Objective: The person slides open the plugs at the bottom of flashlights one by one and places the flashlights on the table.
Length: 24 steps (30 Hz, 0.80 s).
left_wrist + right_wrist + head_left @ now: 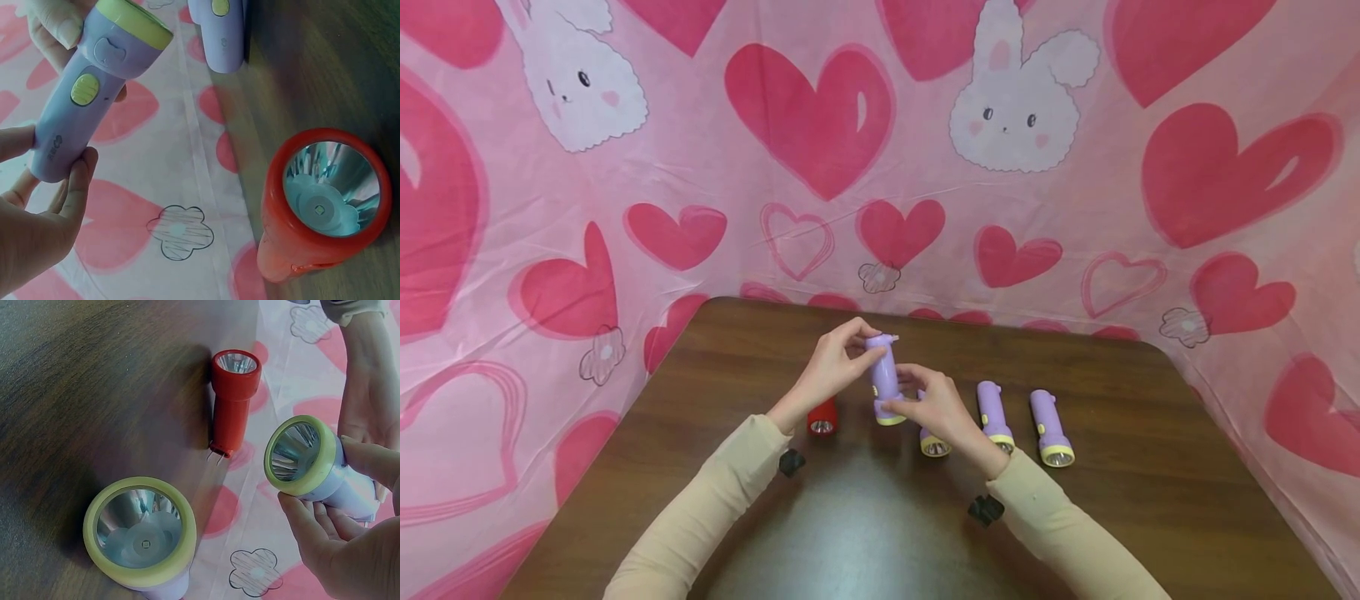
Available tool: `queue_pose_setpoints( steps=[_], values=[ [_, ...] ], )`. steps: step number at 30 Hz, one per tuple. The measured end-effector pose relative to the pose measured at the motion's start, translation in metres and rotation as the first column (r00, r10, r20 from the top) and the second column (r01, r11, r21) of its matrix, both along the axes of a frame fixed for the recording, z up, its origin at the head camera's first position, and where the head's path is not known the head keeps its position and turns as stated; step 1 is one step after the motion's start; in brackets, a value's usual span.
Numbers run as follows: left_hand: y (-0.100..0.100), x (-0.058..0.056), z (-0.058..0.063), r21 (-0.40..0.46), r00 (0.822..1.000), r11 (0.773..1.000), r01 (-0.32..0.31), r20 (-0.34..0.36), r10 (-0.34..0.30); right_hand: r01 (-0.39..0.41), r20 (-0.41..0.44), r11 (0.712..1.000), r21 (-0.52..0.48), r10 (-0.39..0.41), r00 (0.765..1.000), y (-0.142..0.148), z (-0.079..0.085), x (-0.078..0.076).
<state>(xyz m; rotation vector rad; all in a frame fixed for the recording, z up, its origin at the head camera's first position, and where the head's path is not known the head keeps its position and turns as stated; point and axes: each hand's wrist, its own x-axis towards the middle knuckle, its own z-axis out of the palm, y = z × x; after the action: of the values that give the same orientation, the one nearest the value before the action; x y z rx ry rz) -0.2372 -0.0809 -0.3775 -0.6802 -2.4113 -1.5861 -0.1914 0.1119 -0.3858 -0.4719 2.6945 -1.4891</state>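
Curtained-off corner, room type unclear: pink heart-and-bunny cloth (925, 175) around dark wood-grain table (865, 533).

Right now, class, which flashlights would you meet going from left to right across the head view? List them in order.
Red flashlight, held purple flashlight, partly hidden purple flashlight, second-from-right purple flashlight, rightmost purple flashlight.

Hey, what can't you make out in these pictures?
Head view: the left hand hides the tail of the red flashlight.
Head view: the right hand covers much of a purple flashlight.
Left wrist view: lettering on the held flashlight is too blurred to read.
Left wrist view: the top edge cuts off the head of another flashlight.
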Motion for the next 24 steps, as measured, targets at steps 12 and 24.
queue_pose_setpoints(
  steps=[12, 24],
  values=[
    [-0.0008, -0.0023, -0.0005, -0.046, 0.999, 0.999, 0.02, -0.026, -0.021, 0.005, 0.02, 1.0, -0.003, -0.005, 1.0, -0.0005, 0.0003, 0.0015],
    [0.0009, -0.0024, -0.0038, -0.044, 1.0, 0.999, -0.019, 0.023, 0.02, 0.017, 0.077, 0.999, -0.027, -0.015, 0.997, 0.0, -0.0013, -0.0006]
  ],
)
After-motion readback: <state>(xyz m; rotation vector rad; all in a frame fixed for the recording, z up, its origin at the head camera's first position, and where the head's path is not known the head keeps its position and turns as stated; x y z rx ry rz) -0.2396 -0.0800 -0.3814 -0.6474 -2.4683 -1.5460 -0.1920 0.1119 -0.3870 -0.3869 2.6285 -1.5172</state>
